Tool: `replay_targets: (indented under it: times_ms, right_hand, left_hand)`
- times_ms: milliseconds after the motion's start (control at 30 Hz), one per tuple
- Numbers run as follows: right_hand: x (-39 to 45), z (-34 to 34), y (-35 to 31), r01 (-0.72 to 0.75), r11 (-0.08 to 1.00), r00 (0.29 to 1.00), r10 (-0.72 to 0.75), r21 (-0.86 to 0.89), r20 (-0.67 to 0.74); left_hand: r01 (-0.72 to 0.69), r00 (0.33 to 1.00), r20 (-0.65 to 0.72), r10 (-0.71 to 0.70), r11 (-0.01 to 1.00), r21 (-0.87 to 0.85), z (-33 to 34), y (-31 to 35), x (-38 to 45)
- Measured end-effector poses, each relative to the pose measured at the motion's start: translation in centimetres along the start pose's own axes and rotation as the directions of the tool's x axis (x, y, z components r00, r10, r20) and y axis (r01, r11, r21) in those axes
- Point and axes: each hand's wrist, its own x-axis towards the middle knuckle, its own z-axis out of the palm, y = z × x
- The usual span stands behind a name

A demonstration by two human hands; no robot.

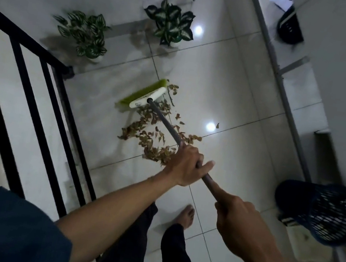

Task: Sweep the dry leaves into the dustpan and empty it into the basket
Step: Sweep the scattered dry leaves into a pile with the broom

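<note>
One broom (147,98) is in play, its green bristles and white head set on the glossy tiled floor (222,75) near the middle of the view, its grey handle (164,122) running down toward 5 o'clock into two hands. The left hand (184,164) wraps the handle with fingers curled round it and thumb lying along the shaft; the right hand (234,221) grips it lower, at about 5 o'clock from the left, forefinger stretched along the shaft. The dry leaves (155,137) lie in one loose brown scatter just at 5 o'clock of the broom head, spreading under the handle as far as the left hand, with one stray leaf (217,125) apart at 3 o'clock beside a light reflection. One dark blue mesh basket (323,213) stands at 3 o'clock of the hands, well apart from the leaves. A dark shape that may be a dustpan (291,27) sits at the 1 o'clock corner — too blurred to be sure. Two potted plants (85,34) with striped leaves stand at 11 and 12 o'clock, the second (170,23) nearer the wall. One black stair railing (28,74) fills the 9 o'clock side. Two bare feet — one (186,215) plain — show at 6 o'clock. No writing can be read
</note>
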Motion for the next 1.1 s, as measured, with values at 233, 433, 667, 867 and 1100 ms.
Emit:
replay_targets:
  times_ms: [233,433,667,867,1100]
  right_hand:
    - [6.7,-0.8,-2.5,0.119,0.993,0.985,-0.115,0.022,-0.127]
    - [13.2,1.7,-4.1,0.03,0.999,0.995,-0.027,0.032,-0.091]
    - [7.1,5.2,1.9,-0.033,0.992,0.998,0.04,0.122,-0.055]
    - [-2.2,8.7,6.1,-0.103,0.971,0.995,0.104,0.214,0.005]
    - [-7.4,6.8,6.3,-0.127,0.971,0.992,0.125,0.202,0.023]
  left_hand:
    - [-0.04,0.995,-0.088,0.038,0.999,-0.022,-5.2,-4.0,6.2]
    - [-0.02,1.0,-0.018,0.019,0.998,-0.065,-3.9,-8.8,11.1]
    - [-0.015,0.991,0.133,0.03,0.994,-0.111,3.1,-4.3,6.2]
    - [-0.026,0.956,0.291,0.036,0.999,-0.038,8.2,0.7,-2.2]
    - [-0.063,0.988,0.14,0.065,0.998,-0.02,7.6,3.7,-5.9]
